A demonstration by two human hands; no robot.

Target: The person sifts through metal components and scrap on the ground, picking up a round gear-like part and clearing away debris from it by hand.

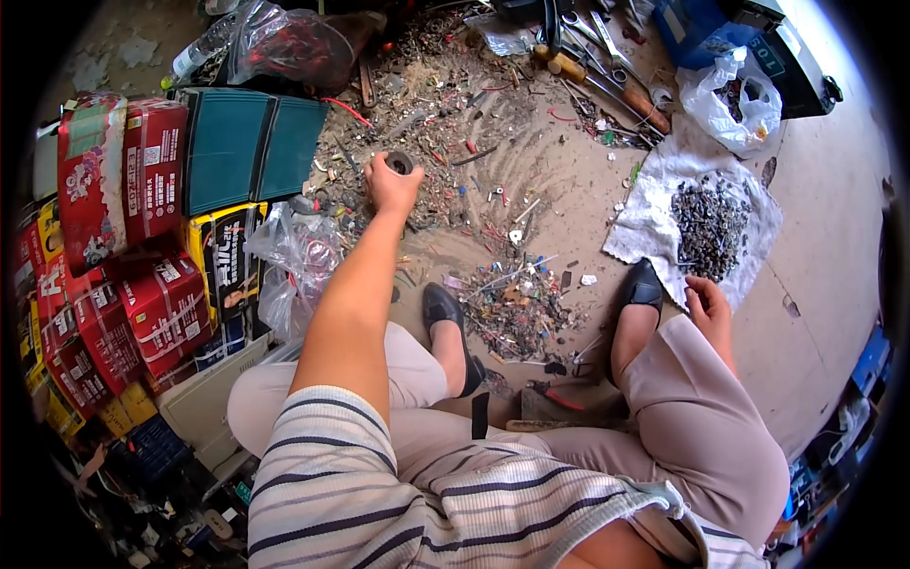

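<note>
My left hand (pixel 391 186) reaches out over the scattered debris, its fingers closed round a dark round piece with a hole in its middle (pixel 399 163); it looks like a ring magnet, but I cannot be sure. Below and around it lies a spread of small scrap (pixel 436 133), bits of wire and grit. My right hand (pixel 711 311) is beside my right knee, at the lower edge of a white cloth (pixel 640 218). Its fingers are loosely bent and a little apart, with nothing visible in them. On the cloth sits a pile of small dark metal parts (pixel 711 228).
Another heap of mixed scrap (pixel 526 308) lies between my shoes. Red boxes (pixel 152 303) and dark green boxes (pixel 251 147) are stacked at left. Scissors (pixel 611 47) and wooden-handled tools (pixel 645 111) lie at the far right, near a white plastic bag (pixel 730 109).
</note>
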